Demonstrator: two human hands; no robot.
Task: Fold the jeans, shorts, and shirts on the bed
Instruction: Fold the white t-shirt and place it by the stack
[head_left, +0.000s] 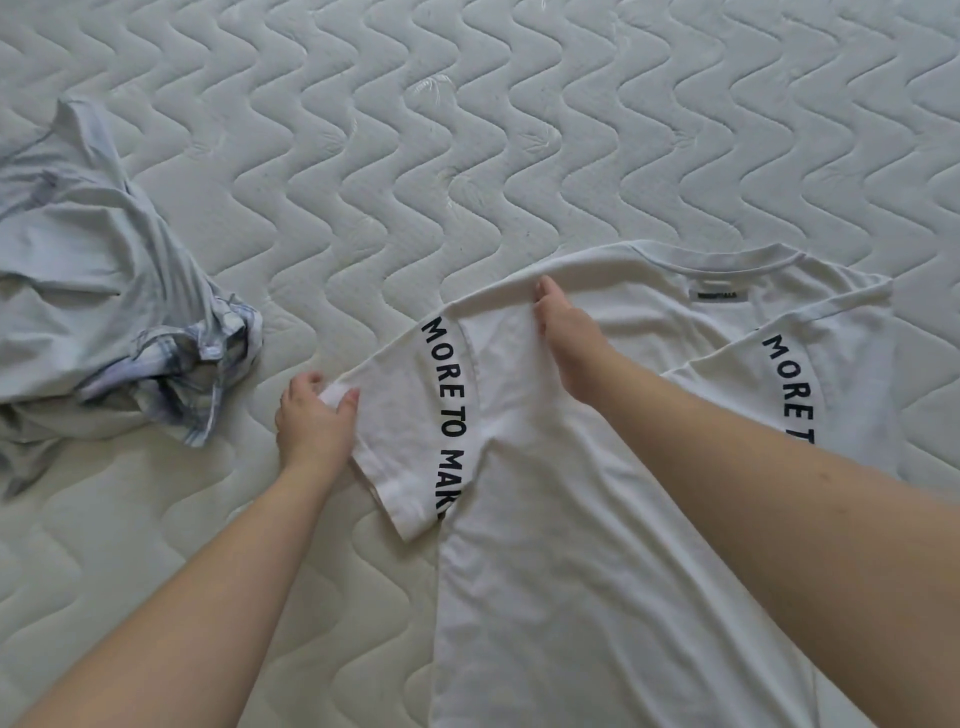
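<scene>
My left fingers (349, 399) are curled round the hem corner of the short sleeve, thumb on top of the cloth and the other fingers tucked behind it, so my left hand (313, 421) pinches that sleeve at its outer edge. My right fingers (545, 293) lie nearly straight and close together, pressing down along the shoulder seam, and my right hand (569, 343) rests flat on the cloth there; I see no curl round anything on that side. Both hands are on the same white cotton T-shirt (597, 519), which lies spread on the bed (467, 130) with its neckband toward the far edge and its body running back to the near edge, beneath my right forearm. The near sleeve carries black block lettering that I read as "MORE TO MAK", and the opposite sleeve, toward the right edge of the bed, shows the same lettering partly hidden by my arm. A small dark label sits just inside the neckband. Well apart from the shirt, at the left edge of the bed, lies a crumpled heap of pale blue-grey clothes (104, 291) with a checked blue-and-white piece showing in its folds. The bed's quilted cover is off-white with wavy stitching.
</scene>
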